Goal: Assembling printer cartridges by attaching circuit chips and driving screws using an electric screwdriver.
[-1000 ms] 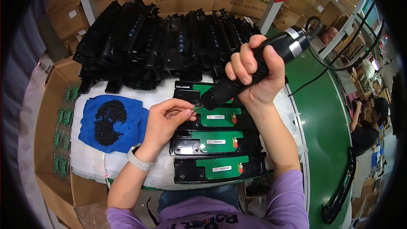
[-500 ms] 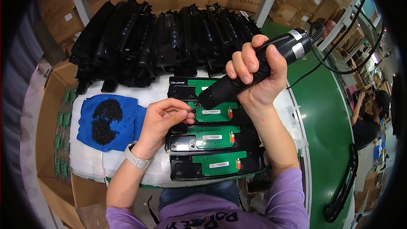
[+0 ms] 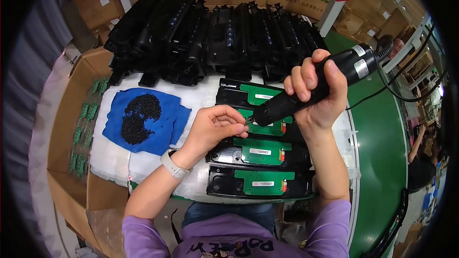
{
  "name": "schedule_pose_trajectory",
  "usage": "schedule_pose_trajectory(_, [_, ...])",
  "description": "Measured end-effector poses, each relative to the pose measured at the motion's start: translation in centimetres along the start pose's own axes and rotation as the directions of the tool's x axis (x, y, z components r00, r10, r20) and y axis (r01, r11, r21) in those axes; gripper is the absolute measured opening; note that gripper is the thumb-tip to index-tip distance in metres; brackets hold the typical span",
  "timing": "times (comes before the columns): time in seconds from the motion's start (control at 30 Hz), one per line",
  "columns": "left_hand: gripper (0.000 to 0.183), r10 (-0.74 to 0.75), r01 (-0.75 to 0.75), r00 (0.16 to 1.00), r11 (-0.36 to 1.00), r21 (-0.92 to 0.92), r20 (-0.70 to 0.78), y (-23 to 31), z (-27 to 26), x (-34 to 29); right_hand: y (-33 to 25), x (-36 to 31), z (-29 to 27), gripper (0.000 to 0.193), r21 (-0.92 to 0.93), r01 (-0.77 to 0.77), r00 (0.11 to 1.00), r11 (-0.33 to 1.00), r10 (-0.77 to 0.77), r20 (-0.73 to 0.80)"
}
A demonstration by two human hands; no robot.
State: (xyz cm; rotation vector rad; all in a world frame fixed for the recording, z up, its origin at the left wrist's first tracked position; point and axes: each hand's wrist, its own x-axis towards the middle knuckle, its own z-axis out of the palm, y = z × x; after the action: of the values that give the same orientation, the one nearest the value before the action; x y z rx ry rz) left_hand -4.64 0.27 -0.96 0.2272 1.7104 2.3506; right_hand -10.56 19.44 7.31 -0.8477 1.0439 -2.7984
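My right hand grips a black electric screwdriver, tilted with its tip down and left onto a green circuit board. That board sits in a black plastic housing, second of several housings lined up on a white foam pad. My left hand pinches its fingertips together right at the screwdriver tip; a small screw may be between them, too small to tell. A white watch is on my left wrist.
A blue cloth with a heap of small black screws lies left of the housings. Stacked black housings fill the back. A cardboard box of green boards stands at left, a green conveyor belt at right.
The screwdriver tip and my left fingertips stay together over the second board. My view has shifted slightly; the hands have barely moved.
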Motion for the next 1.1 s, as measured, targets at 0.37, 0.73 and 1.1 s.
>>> schedule_pose_trajectory(0.37, [0.031, 0.635, 0.456, 0.753, -0.317, 0.832, -0.171, 5.3, -9.0, -3.5, -2.9, 2.6, -4.0, 0.019, -0.61, 0.019, 1.0, 0.792, -0.014, 0.012])
schedule_pose_trajectory(0.73, [0.01, 0.64, 0.468, 0.703, -0.09, 0.879, -0.309, 3.1, -12.9, -5.4, -1.4, 3.0, -6.2, 0.018, -0.603, 0.065, 0.996, 0.795, -0.09, -0.012])
schedule_pose_trajectory(1.1, [0.014, 0.658, 0.412, 0.683, 0.013, 0.911, -0.318, 3.5, -12.6, -5.5, -0.8, 3.3, -6.1, 0.017, -0.608, 0.057, 0.996, 0.792, -0.084, -0.016])
